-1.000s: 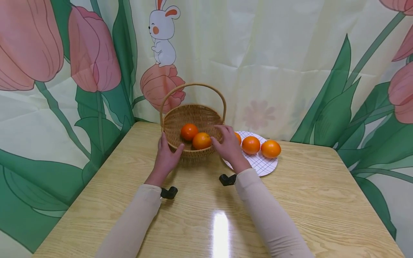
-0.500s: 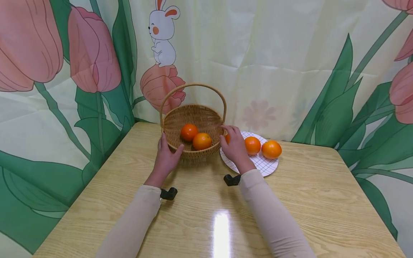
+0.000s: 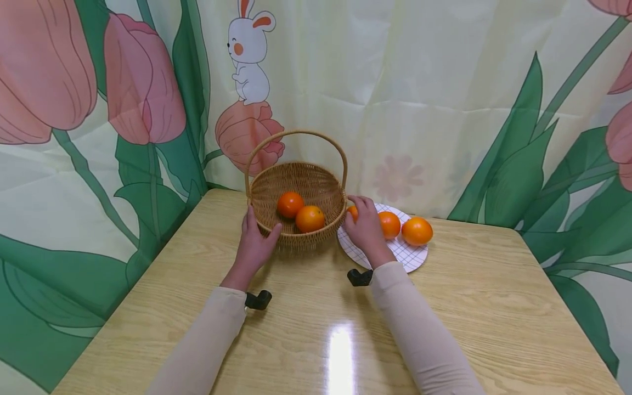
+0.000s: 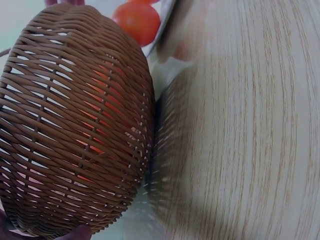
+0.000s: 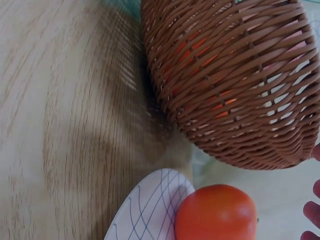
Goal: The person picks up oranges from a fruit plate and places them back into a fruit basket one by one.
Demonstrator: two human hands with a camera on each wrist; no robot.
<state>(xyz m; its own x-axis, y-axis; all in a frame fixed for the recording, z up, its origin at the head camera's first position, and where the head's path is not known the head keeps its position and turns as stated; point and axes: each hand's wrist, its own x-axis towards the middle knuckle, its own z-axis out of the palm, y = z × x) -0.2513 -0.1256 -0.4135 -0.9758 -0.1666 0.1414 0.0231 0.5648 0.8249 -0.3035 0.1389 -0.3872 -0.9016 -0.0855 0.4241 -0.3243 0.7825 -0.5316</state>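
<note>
So the wicker basket (image 3: 301, 178) is at the back left of the wood-look surface (image 3: 296, 329), with a reddish fruit (image 3: 290, 204) and an orange fruit (image 3: 310, 218) inside. The left hand (image 3: 253, 246) is spread against its left side, touching. The right hand (image 3: 367, 227) has loosely spread fingers by the right rim, can't tell if they're touching, partly covering the checked plate (image 3: 356, 253) of three more fruits (image 3: 417, 231).

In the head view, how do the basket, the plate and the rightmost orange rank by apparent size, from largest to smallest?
1. Basket
2. Plate, though partly covered
3. Rightmost orange
</note>
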